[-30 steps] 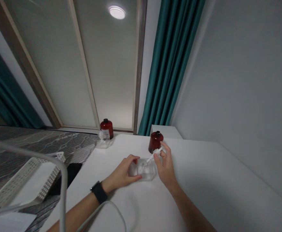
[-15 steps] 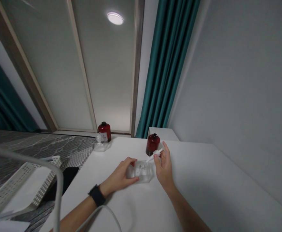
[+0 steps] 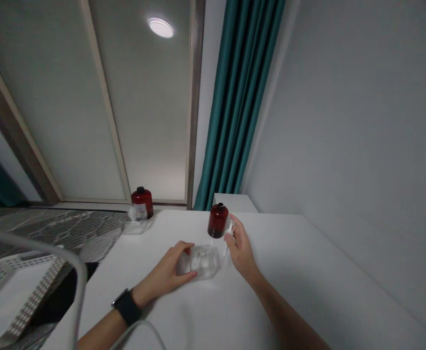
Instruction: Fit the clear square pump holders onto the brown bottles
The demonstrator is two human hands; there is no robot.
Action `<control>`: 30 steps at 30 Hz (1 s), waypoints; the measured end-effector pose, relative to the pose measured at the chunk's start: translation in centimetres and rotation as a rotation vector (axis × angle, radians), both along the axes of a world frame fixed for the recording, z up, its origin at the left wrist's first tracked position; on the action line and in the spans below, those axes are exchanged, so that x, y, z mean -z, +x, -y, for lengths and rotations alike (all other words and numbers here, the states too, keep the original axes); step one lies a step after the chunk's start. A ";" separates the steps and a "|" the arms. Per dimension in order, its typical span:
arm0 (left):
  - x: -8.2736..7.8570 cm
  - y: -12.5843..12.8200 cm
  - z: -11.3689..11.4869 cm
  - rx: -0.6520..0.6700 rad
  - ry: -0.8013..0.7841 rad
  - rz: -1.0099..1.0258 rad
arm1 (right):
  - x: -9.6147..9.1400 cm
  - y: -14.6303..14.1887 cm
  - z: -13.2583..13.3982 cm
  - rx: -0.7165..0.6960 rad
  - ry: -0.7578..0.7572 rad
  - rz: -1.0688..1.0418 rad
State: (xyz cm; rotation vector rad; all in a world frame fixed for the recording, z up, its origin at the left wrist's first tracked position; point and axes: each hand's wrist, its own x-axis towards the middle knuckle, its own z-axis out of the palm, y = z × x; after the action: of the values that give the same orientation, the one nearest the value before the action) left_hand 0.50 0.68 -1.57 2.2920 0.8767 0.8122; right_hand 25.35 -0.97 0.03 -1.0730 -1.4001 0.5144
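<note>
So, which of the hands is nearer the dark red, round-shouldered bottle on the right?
Right. The right hand is close by the dark red bottle, to its lower right in the picture; the left hand is farther off, lower left, holding a clear, angular container.

Tray (image 3: 208,268) on table (image 3: 213,316), bottle (image 3: 218,222) behind, second bottle (image 3: 144,198) back left

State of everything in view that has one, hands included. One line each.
Left hand: closed around the clear container's near-left end.
Right hand: fingers pinching the white pump.
White pump: held, off the bottle.
Clear container: on the table; open or closed, can't tell.
Near red bottle: upright, no pump fitted.
Far red bottle: upright, no pump fitted.
Round light: lit.
Curtain: gathered in folds.
</note>
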 end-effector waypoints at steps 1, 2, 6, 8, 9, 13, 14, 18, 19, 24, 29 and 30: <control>0.0 0.0 0.0 0.003 0.000 0.000 | 0.2 0.6 -0.1 0.019 -0.002 0.023; 0.1 0.1 -0.1 0.002 0.001 -0.001 | 0.4 1.3 -0.1 0.037 -0.010 0.049; 0.0 0.2 -0.1 -0.016 0.009 -0.007 | 0.2 4.7 -0.5 0.080 -0.093 0.220; -0.1 0.2 0.0 -0.020 0.011 -0.010 | 0.0 6.3 -1.0 0.095 -0.125 0.351; -0.1 0.2 0.0 -0.021 0.011 -0.012 | 0.0 7.0 -1.3 0.116 -0.141 0.446; 0.0 0.2 -0.1 -0.016 0.013 -0.026 | 1.1 9.0 -2.3 0.188 -0.204 0.663; 0.1 0.2 -0.1 -0.017 0.013 -0.027 | 1.6 9.3 -2.5 0.204 -0.222 0.685; 0.6 0.2 -0.2 -0.031 0.017 0.000 | 3.5 10.0 -2.9 0.281 -0.304 0.761; 0.7 0.2 -0.3 -0.031 0.020 0.005 | 3.8 10.2 -2.9 0.298 -0.325 0.776; 0.9 0.4 -0.4 -0.013 0.044 -0.011 | 4.7 10.9 -3.2 0.366 -0.406 0.839; 0.9 0.4 -0.4 -0.010 0.055 -0.024 | 4.9 11.1 -3.5 0.419 -0.445 0.870; 0.9 0.4 -0.4 -0.008 0.057 -0.022 | 4.9 11.1 -3.5 0.426 -0.447 0.871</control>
State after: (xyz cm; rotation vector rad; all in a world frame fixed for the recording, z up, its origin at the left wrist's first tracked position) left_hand 0.92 1.04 -2.45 2.3526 0.8837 0.8262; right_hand 36.42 2.55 -4.85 -2.0610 -1.7497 0.0132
